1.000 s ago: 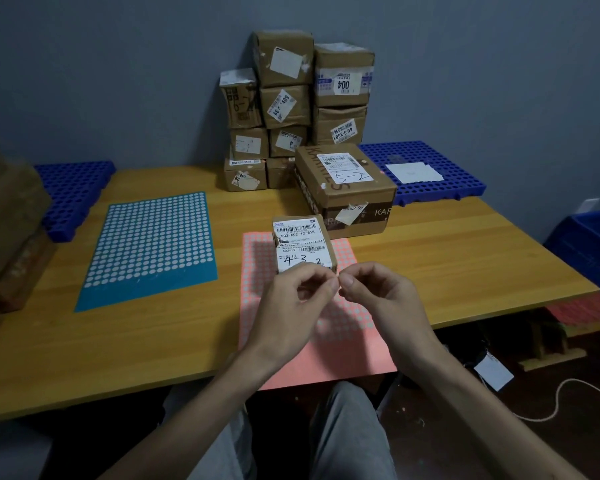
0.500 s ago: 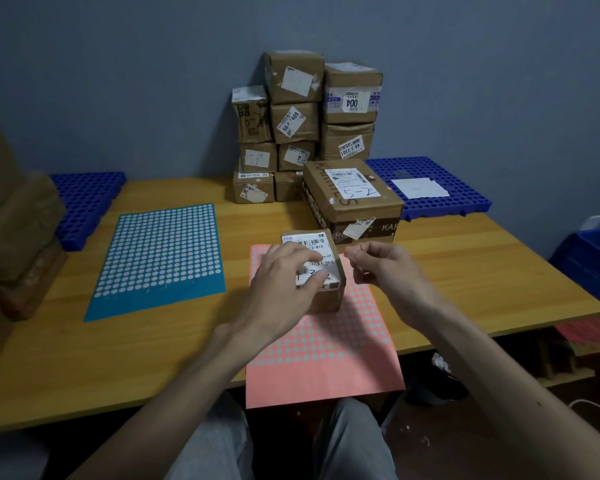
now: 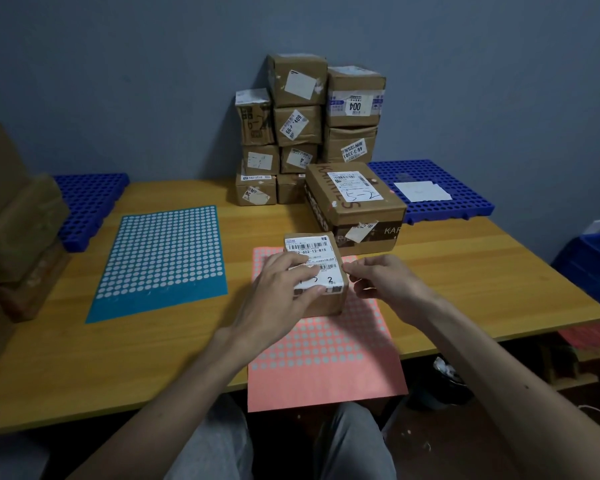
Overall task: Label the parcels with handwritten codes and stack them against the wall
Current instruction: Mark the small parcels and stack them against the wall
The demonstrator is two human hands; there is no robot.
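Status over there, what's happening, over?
Left hand rests on parcel, pink sheet under it. Right hand pinched at its right edge. Bigger box just behind, stack beyond.

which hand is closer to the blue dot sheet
Left. The left hand lies on the small parcel just right of the blue dot sheet; the right hand is beyond the parcel.

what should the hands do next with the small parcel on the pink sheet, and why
Probably take the small parcel by its sides and lift it toward the stack at the wall. Its label already shows handwritten digits, the left hand lies on top, and the right hand sits pinched at its right edge; whether it holds anything is too small to tell.
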